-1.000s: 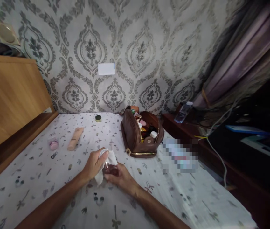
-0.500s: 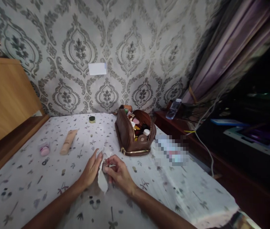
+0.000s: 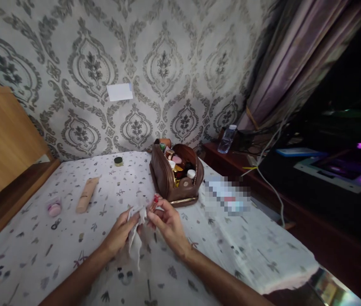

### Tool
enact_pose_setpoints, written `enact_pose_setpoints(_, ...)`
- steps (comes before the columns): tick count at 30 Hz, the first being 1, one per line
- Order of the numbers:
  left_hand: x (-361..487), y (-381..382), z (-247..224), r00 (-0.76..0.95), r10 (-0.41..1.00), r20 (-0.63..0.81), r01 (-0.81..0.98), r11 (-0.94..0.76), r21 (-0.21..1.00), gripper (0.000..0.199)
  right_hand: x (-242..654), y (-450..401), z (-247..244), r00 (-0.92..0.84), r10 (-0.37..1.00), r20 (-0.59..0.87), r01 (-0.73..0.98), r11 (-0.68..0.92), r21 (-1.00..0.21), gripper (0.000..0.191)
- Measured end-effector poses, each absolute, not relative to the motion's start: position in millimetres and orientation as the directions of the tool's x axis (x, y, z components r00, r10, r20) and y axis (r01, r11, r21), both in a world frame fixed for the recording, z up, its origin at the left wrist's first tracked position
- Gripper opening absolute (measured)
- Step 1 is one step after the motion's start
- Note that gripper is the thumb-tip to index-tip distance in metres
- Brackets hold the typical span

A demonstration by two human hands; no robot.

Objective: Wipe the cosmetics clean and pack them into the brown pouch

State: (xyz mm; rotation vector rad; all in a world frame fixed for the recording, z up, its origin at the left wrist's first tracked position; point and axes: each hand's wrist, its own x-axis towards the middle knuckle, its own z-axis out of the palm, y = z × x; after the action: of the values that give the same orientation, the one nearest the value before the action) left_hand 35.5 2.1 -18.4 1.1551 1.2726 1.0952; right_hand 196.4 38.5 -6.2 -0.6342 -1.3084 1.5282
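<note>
I find the left hand (image 3: 119, 231) pinching white tissue (image 3: 134, 246), the right hand (image 3: 170, 225) pinching a red item (image 3: 155, 200) (blurred); wiping seems underway, next calling for steady grips.

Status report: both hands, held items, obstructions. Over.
Left hand holds limp white tissue or cloth. Right hand pinches small, shiny red item. Open brown leather bag just beyond, apparently not blocking.

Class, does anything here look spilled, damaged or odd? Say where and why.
The pixelated patch right of the open brown bag looks odd: coarse blocks hide what lies there. No spill or damage shows near the left hand, gripping a white cloth, or the right hand, holding a small reddish item.
</note>
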Motion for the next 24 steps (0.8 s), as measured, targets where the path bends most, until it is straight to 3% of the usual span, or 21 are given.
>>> enact_pose_setpoints(4, 39, 10, 13, 0.117, 0.993, 0.0, 0.165, -0.02, 0.986, 0.04, 234, 50, 26, -0.277, 0.91, 0.309, -0.278, 0.232, -0.932, 0.033)
enact_pose_setpoints(6, 43, 21, 38, 0.2, 0.976, 0.083, 0.325, -0.147, 0.934, 0.033, 256, 60, 41, -0.272, 0.902, 0.336, -0.232, 0.277, -0.932, 0.032)
enact_pose_setpoints(9, 58, 44, 73, 0.305, 0.947, 0.095, 0.514, -0.248, 0.821, 0.03, 288, 81, 56, -0.217, 0.901, 0.375, -0.132, 0.353, -0.926, 0.031)
enact_pose_setpoints(14, 92, 71, 87, 0.467, 0.862, 0.197, 0.579, -0.466, 0.669, 0.033, 321, 135, 82, -0.161, 0.871, 0.463, 0.236, 0.49, -0.839, 0.028)
enact_pose_setpoints(16, 101, 73, 79, 0.492, 0.844, 0.214, 0.57, -0.499, 0.653, 0.031, 323, 159, 97, -0.154, 0.84, 0.52, 0.468, 0.526, -0.71, 0.032)
enact_pose_setpoints(19, 103, 71, 64, 0.509, 0.834, 0.214, 0.562, -0.51, 0.651, 0.032, 312, 193, 121, -0.267, 0.817, 0.512, 0.811, 0.477, -0.339, 0.032)
enact_pose_setpoints(22, 93, 66, 53, 0.484, 0.854, 0.191, 0.57, -0.474, 0.671, 0.034, 293, 216, 134, -0.39, 0.828, 0.402, 0.906, 0.424, 0.006, 0.03)
enact_pose_setpoints(24, 84, 63, 48, 0.458, 0.873, 0.169, 0.57, -0.434, 0.697, 0.034, 281, 226, 136, -0.428, 0.845, 0.32, 0.903, 0.412, 0.12, 0.033)
